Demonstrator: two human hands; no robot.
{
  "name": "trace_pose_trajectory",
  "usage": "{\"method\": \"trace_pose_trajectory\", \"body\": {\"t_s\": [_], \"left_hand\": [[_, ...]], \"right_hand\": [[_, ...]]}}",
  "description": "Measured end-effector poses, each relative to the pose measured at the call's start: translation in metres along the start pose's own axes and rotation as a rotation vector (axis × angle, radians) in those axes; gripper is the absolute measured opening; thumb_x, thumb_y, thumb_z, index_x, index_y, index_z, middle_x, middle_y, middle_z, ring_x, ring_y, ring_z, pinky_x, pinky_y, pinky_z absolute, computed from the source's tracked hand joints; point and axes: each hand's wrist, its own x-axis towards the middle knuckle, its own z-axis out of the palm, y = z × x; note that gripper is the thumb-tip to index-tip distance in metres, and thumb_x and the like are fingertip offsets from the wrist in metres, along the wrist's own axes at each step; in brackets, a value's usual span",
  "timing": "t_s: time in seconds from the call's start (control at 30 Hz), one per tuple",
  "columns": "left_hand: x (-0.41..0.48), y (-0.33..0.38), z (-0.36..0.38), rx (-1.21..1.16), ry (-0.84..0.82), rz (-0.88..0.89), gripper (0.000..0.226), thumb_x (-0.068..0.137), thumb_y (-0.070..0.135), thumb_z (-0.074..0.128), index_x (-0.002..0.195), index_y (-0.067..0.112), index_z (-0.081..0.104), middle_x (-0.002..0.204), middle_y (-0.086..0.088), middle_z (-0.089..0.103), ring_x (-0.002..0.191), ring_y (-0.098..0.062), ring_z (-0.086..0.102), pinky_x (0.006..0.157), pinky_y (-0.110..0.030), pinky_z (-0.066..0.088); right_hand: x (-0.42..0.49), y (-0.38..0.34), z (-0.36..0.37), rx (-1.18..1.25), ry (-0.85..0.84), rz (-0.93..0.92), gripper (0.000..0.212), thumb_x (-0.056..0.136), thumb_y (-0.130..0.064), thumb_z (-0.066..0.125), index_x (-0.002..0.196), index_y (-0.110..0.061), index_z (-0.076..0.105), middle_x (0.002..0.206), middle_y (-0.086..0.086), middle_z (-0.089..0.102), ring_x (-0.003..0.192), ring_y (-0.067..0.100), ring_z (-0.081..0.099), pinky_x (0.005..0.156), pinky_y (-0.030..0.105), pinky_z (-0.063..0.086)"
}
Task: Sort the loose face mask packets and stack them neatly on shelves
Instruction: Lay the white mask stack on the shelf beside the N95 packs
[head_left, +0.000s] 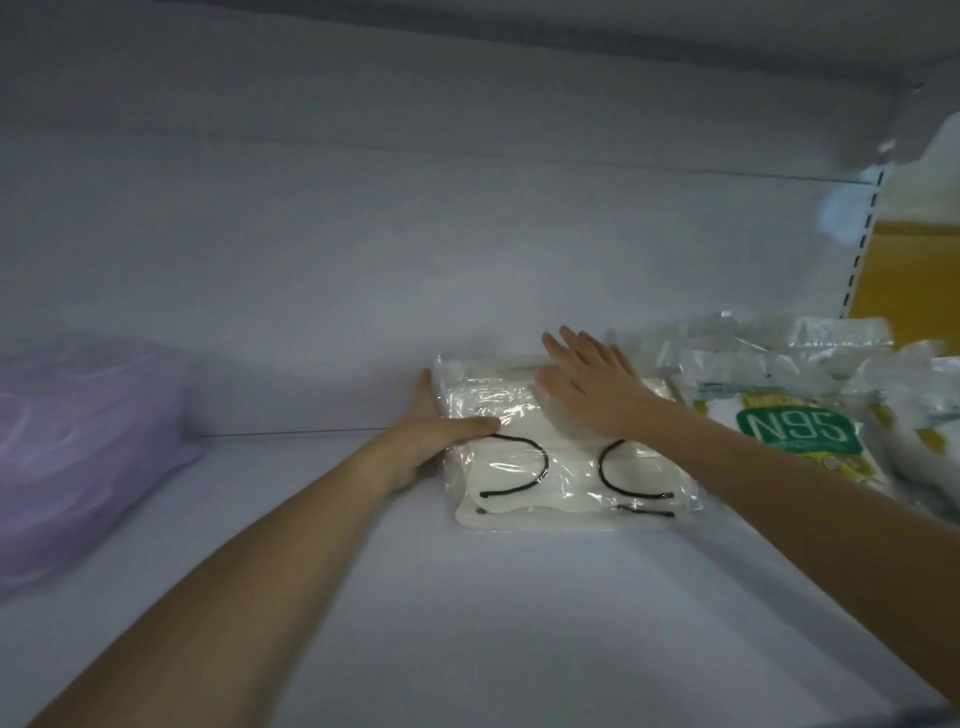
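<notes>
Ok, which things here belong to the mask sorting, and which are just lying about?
Job: clear mask packet, left hand and right hand touching it; N95 packets beside it; purple packet, contents blurred.
Lying about: yellow object past the shelf upright.

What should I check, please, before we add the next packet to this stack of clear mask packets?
1. Clear packet stack lies flat on the shelf: ok.
2. Stack edges flush: not ok; a lower packet juts out at the near edge.
3. Left hand braces the stack's left side: ok.
4. Right hand presses flat on top: ok.
5. N95 packets clear of the stack: cannot tell; the right arm hides the gap.
6. Purple packet apart from the stack: ok.
</notes>
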Motion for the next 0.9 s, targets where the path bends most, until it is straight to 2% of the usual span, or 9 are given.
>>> {"method": "trace_pose_trajectory", "body": {"t_s": [0.1,0.23,0.33,0.4,0.57,0.67,0.73,0.8,0.9], "left_hand": [[-0.005,-0.001,-0.002,-0.014,-0.077,0.027,0.083,0.062,0.008,0.08,0.132,0.019,0.036,0.126,-0.01,0.059,0.111,-0.024,0.062,0.094,-0.04,0.05],[-0.004,0.0,0.003,-0.048,-0.086,0.048,0.076,0.069,0.028,0.074,0.135,0.021,0.036,0.128,-0.003,0.06,0.108,-0.013,0.063,0.087,-0.024,0.051],[-0.001,0.0,0.004,-0.046,-0.037,-0.005,0.066,0.08,0.037,0.067,0.136,0.027,0.034,0.124,0.002,0.06,0.098,-0.007,0.066,0.076,-0.021,0.052],[0.0,-0.002,0.003,-0.046,-0.031,-0.02,0.06,0.085,0.037,0.065,0.135,0.028,0.034,0.123,0.002,0.06,0.098,-0.008,0.066,0.076,-0.024,0.055],[0.004,-0.004,0.005,-0.085,0.023,0.023,0.085,0.083,0.034,0.068,0.148,0.025,0.014,0.141,-0.005,0.046,0.12,-0.02,0.055,0.105,-0.043,0.042],[0.004,-0.007,0.003,-0.066,-0.027,0.009,0.087,0.068,0.038,0.076,0.139,0.029,0.026,0.137,0.002,0.049,0.116,-0.011,0.058,0.097,-0.032,0.049],[0.003,-0.006,0.003,-0.044,-0.023,-0.015,0.086,0.065,0.034,0.081,0.131,0.035,0.025,0.13,0.011,0.05,0.109,-0.005,0.06,0.087,-0.025,0.052],[0.006,-0.006,0.005,-0.019,0.04,-0.043,0.092,0.072,0.024,0.08,0.143,0.026,0.021,0.133,0.003,0.05,0.112,-0.015,0.059,0.093,-0.033,0.05],[0.008,-0.003,0.01,0.008,0.085,-0.006,0.074,0.076,0.011,0.076,0.136,0.012,0.034,0.125,-0.011,0.058,0.107,-0.022,0.063,0.091,-0.039,0.052]], "right_hand": [[-0.003,-0.001,0.015,-0.094,-0.175,0.036,0.068,0.096,-0.056,0.02,0.15,-0.025,-0.007,0.158,0.0,-0.011,0.145,0.019,-0.009,0.115,0.041,-0.007],[0.013,-0.004,0.001,-0.068,0.018,0.049,0.067,0.096,-0.053,0.025,0.15,-0.024,0.0,0.159,0.001,-0.005,0.146,0.02,-0.003,0.115,0.042,-0.005],[0.011,-0.012,0.013,-0.059,-0.145,0.065,0.065,0.097,-0.055,0.017,0.15,-0.025,-0.004,0.159,0.001,-0.007,0.146,0.02,-0.005,0.115,0.041,-0.005],[0.008,-0.01,0.016,-0.075,-0.198,0.059,0.068,0.094,-0.059,0.014,0.15,-0.026,-0.007,0.158,0.001,-0.009,0.145,0.02,-0.008,0.115,0.041,-0.007],[0.021,-0.004,0.0,-0.024,0.036,0.039,0.065,0.095,-0.057,0.021,0.15,-0.029,0.0,0.159,0.001,-0.004,0.146,0.021,-0.004,0.115,0.042,-0.006],[0.016,-0.008,0.015,-0.051,-0.098,0.038,0.065,0.095,-0.058,0.017,0.15,-0.027,0.003,0.159,0.002,0.003,0.146,0.022,0.002,0.116,0.042,-0.004],[0.017,-0.006,0.018,-0.012,-0.052,0.034,0.064,0.095,-0.058,0.018,0.15,-0.027,0.007,0.158,0.002,0.009,0.145,0.021,0.006,0.116,0.041,-0.002],[0.018,-0.004,0.017,0.004,-0.004,0.024,0.064,0.095,-0.058,0.02,0.15,-0.026,0.01,0.158,0.002,0.013,0.145,0.021,0.008,0.116,0.041,-0.001],[0.016,-0.004,0.02,0.015,0.039,0.002,0.064,0.095,-0.057,0.023,0.15,-0.026,0.013,0.157,0.002,0.016,0.144,0.02,0.01,0.117,0.041,0.0]]}}
